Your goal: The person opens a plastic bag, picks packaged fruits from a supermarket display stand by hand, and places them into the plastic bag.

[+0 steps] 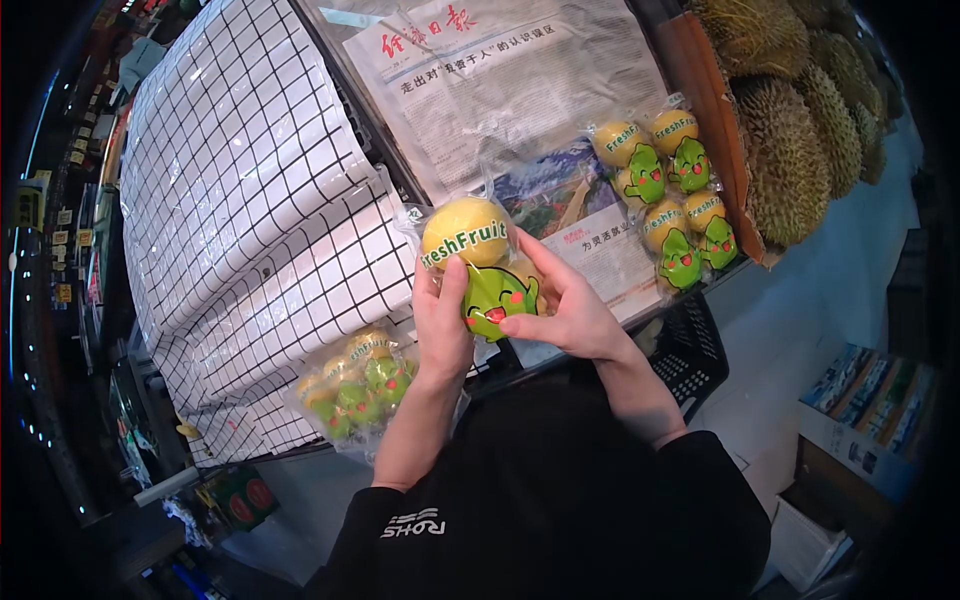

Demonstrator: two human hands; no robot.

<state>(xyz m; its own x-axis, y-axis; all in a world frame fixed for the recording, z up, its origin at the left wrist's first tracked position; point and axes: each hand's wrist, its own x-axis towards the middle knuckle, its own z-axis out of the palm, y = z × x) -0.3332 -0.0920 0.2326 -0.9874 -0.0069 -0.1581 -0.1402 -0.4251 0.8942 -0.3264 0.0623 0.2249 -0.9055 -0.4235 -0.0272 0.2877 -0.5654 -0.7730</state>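
Note:
Between my two hands is a clear plastic bag of yellow fruit (467,232), printed "FreshFruit" with a smiling green cartoon. My left hand (442,325) grips its left side, thumb lying across the front. On the opposite edge my right hand (575,315) has its thumb over the cartoon and its fingers around the side. The bag is held above the edge of a newspaper-lined display (490,110). Several similar fruit bags (680,200) sit on the newspaper to the right. More bagged fruit (360,385) lies to the left, beside my left forearm.
A white sheet with a black grid (240,180) covers the surface on the left. Spiky durians (785,160) are piled at the upper right behind a cardboard edge (715,130). A black plastic basket (695,355) is by my right forearm. A box (870,430) stands lower right.

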